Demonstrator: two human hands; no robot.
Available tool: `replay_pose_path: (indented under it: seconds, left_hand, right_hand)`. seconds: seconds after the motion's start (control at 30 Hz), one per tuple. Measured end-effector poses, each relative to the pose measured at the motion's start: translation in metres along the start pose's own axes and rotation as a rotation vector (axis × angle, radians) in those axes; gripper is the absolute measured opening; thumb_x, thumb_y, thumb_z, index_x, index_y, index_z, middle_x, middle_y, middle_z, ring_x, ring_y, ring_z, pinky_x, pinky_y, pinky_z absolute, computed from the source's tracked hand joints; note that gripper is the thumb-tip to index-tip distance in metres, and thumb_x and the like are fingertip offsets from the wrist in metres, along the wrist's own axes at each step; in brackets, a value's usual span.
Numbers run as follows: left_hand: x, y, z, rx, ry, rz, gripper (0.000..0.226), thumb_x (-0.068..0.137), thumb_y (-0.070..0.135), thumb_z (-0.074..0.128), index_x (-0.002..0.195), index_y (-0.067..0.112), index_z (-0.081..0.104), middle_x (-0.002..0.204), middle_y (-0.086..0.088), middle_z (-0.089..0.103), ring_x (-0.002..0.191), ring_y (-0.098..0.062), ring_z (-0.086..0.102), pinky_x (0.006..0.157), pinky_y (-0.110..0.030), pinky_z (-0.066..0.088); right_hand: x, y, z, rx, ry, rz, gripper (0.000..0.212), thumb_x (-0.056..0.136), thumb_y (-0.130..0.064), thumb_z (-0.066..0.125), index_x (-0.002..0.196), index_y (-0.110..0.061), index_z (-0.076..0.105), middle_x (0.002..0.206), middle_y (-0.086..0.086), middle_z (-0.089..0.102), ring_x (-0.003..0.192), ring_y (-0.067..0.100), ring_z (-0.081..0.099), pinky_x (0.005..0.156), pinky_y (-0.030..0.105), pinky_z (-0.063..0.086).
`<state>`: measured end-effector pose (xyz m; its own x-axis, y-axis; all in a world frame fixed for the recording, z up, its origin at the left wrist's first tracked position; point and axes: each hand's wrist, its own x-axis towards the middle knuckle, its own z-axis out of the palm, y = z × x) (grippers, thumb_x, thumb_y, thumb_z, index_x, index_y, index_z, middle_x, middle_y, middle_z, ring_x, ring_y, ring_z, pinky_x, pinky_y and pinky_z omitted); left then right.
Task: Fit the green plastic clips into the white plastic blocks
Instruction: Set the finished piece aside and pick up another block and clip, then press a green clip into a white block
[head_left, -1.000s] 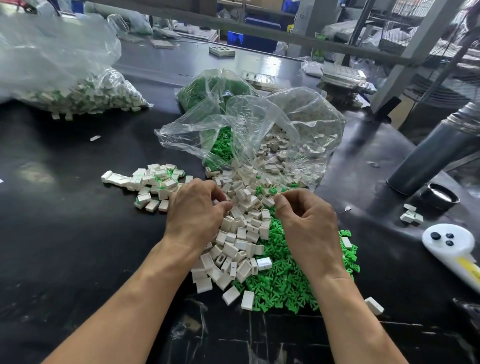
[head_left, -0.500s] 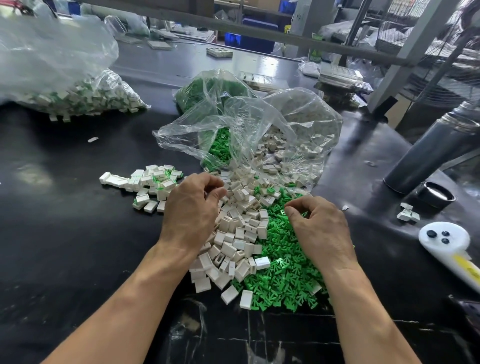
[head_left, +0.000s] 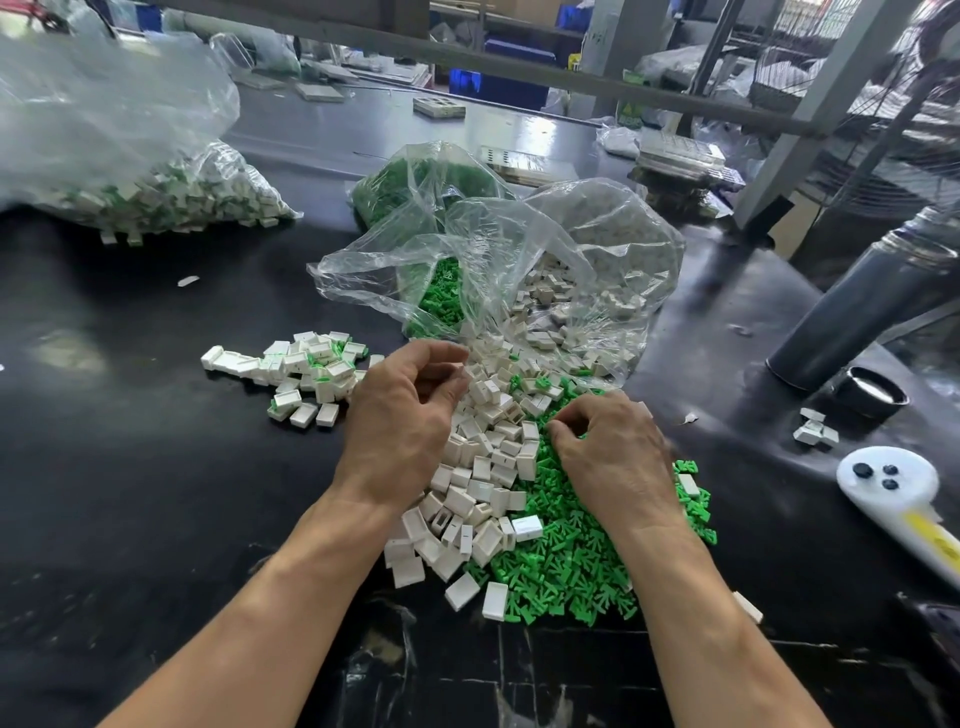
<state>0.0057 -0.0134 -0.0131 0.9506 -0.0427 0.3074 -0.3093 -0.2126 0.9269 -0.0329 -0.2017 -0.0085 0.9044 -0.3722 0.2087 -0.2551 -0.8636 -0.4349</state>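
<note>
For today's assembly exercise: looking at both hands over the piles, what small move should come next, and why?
Probably the right hand should pinch one clip from the green clips and lift it toward the left hand, whose fingers curl over the white blocks. Whether either hand already holds a piece is hidden.

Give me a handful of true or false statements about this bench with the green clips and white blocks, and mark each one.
1. The right hand rests on the pile of green clips. True.
2. The loose white blocks lie to the right of the green clips. False: they lie to their left.
3. A small heap of blocks with green showing sits left of the left hand. True.
4. The clear bag behind the hands is empty. False: it holds white blocks and green clips.
5. The dark cylinder stands at the far left. False: it is on the right.
</note>
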Motion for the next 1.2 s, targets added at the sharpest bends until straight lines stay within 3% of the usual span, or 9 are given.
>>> replay_pose_path:
  seconds: [0.17, 0.3, 0.53, 0.73, 0.9, 1.03, 1.2]
  left_hand:
    - [-0.001, 0.003, 0.001, -0.119, -0.025, -0.033, 0.02, 0.095, 0.011, 0.072, 0.108, 0.026, 0.074, 0.102, 0.01, 0.076, 0.099, -0.006, 0.072, 0.089, -0.025, 0.06]
    - [-0.002, 0.004, 0.001, -0.188, -0.053, -0.037, 0.021, 0.094, 0.011, 0.073, 0.109, 0.026, 0.074, 0.101, 0.006, 0.076, 0.098, -0.012, 0.074, 0.087, -0.027, 0.061]
    - [-0.006, 0.012, 0.006, -0.165, -0.119, -0.012, 0.021, 0.093, 0.008, 0.073, 0.107, 0.023, 0.074, 0.097, 0.012, 0.076, 0.091, -0.006, 0.073, 0.083, -0.018, 0.057]
    - [-0.01, 0.017, 0.006, -0.161, -0.134, -0.004, 0.016, 0.095, 0.013, 0.072, 0.103, 0.027, 0.075, 0.097, 0.013, 0.076, 0.09, -0.009, 0.071, 0.078, -0.021, 0.059]
    - [-0.011, 0.017, 0.007, -0.171, -0.174, -0.008, 0.022, 0.096, 0.01, 0.07, 0.106, 0.028, 0.078, 0.108, 0.007, 0.072, 0.098, -0.012, 0.07, 0.088, -0.031, 0.061]
    - [-0.011, 0.017, 0.009, -0.139, -0.176, -0.008, 0.027, 0.095, 0.007, 0.071, 0.111, 0.028, 0.076, 0.104, 0.007, 0.073, 0.096, -0.009, 0.07, 0.087, -0.026, 0.06]
    - [-0.009, 0.018, 0.01, -0.214, -0.166, -0.053, 0.023, 0.092, 0.002, 0.072, 0.101, 0.023, 0.073, 0.096, 0.008, 0.077, 0.091, -0.01, 0.074, 0.083, -0.023, 0.059]
  right_hand:
    - [-0.004, -0.003, -0.003, 0.205, 0.1, -0.028, 0.01, 0.098, -0.032, 0.067, 0.096, -0.024, 0.073, 0.09, -0.006, 0.071, 0.084, 0.015, 0.063, 0.078, 0.029, 0.046]
    - [-0.011, -0.009, -0.004, 0.638, 0.116, -0.001, 0.005, 0.096, -0.025, 0.071, 0.091, -0.024, 0.071, 0.079, -0.01, 0.072, 0.071, -0.001, 0.066, 0.064, 0.012, 0.05]
    - [-0.013, -0.012, -0.002, 0.986, 0.064, 0.033, 0.005, 0.096, -0.017, 0.072, 0.094, -0.021, 0.072, 0.078, -0.007, 0.073, 0.062, 0.0, 0.063, 0.056, 0.014, 0.049]
    - [-0.018, -0.012, -0.009, 1.092, 0.087, 0.012, 0.008, 0.098, -0.01, 0.068, 0.096, -0.018, 0.068, 0.087, 0.009, 0.076, 0.066, 0.014, 0.066, 0.052, 0.024, 0.052]
    - [-0.022, -0.011, -0.01, 1.041, 0.047, -0.037, 0.016, 0.096, -0.01, 0.068, 0.102, -0.025, 0.07, 0.083, -0.003, 0.065, 0.07, 0.012, 0.059, 0.063, 0.024, 0.05]
    - [-0.022, -0.011, -0.009, 1.003, 0.01, -0.074, 0.02, 0.098, -0.014, 0.068, 0.105, -0.032, 0.073, 0.085, -0.002, 0.063, 0.071, 0.015, 0.056, 0.063, 0.029, 0.049]
    - [-0.019, -0.013, -0.005, 0.985, 0.029, -0.055, 0.014, 0.097, -0.017, 0.071, 0.104, -0.029, 0.073, 0.083, -0.008, 0.068, 0.067, 0.005, 0.059, 0.062, 0.02, 0.049]
